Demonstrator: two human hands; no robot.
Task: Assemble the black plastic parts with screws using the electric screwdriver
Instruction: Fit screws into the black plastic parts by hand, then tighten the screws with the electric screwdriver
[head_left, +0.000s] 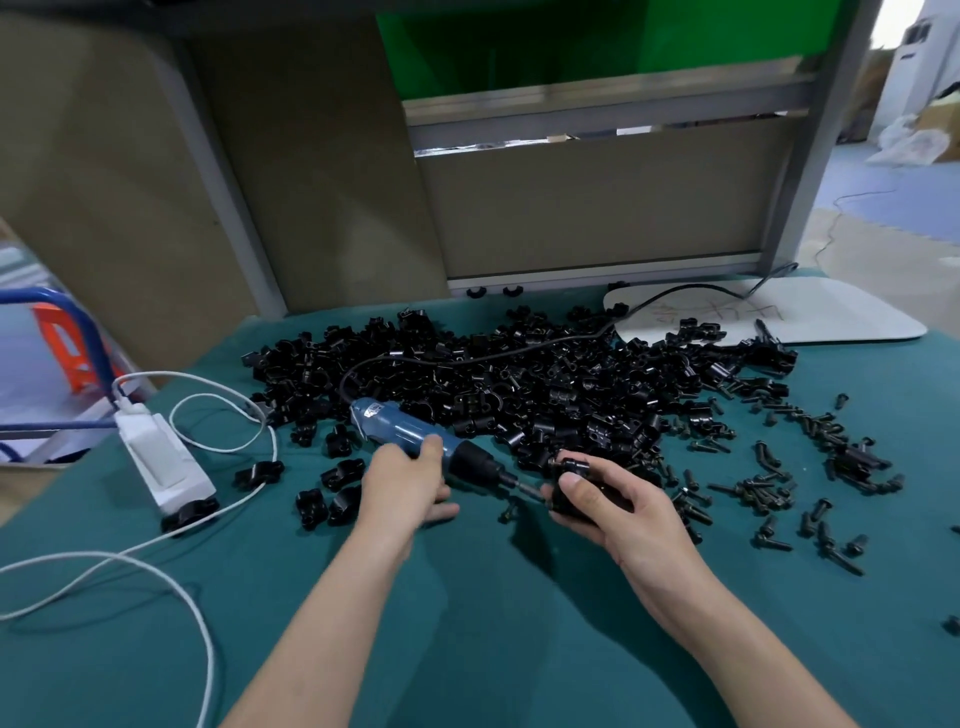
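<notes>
My left hand (402, 480) grips the blue electric screwdriver (400, 428) around its body, the tool lying nearly level and pointing right. Its metal bit (524, 487) meets a black plastic part (569, 480) that my right hand (605, 501) holds with curled fingers and thumb just above the green table cover. A large heap of black plastic parts (519, 384) lies behind my hands. Loose black screws (779, 467) are scattered to the right. The screw at the bit tip is hidden by my fingers.
A white power strip (163, 462) with white cables (223, 415) lies at the left. The screwdriver's black cord (519, 351) runs over the heap toward a white board (769, 314) at the back right. Several single black parts (327, 499) sit left of my left hand. Grey partition panels stand behind.
</notes>
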